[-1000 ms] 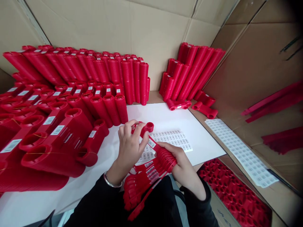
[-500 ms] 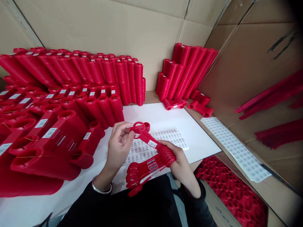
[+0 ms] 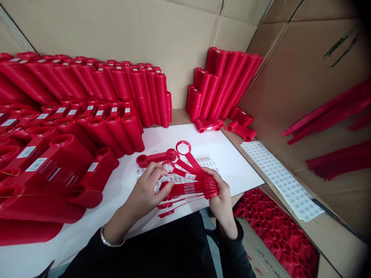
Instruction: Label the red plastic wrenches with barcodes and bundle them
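My right hand (image 3: pixel 222 197) is closed around one end of a stack of flat red plastic strips with ring ends (image 3: pixel 210 186). The strips fan out to the left, and white barcode labels (image 3: pixel 190 176) show on several. My left hand (image 3: pixel 149 189) is beside the fanned ring ends, its thumb and fingers apart. Whether its fingertips touch a ring, I cannot tell. Behind the fan, a short red bundle (image 3: pixel 153 157) lies on a sheet of barcode labels (image 3: pixel 203 162), partly hidden by the strips.
Tall stacks of red pieces (image 3: pixel 121 87) fill the left side, and more stacks (image 3: pixel 223 88) lean at the back right. Small red bundles (image 3: pixel 209 126) lie before them. Label sheets (image 3: pixel 278 177) lie on the right ledge, near a box of red pieces (image 3: pixel 278 231). Cardboard walls (image 3: pixel 174 34) enclose the table.
My left hand has let go of the labelled strip's ring and moved down and left, its fingers opening. The strips in my right hand have spread apart into a wider fan.
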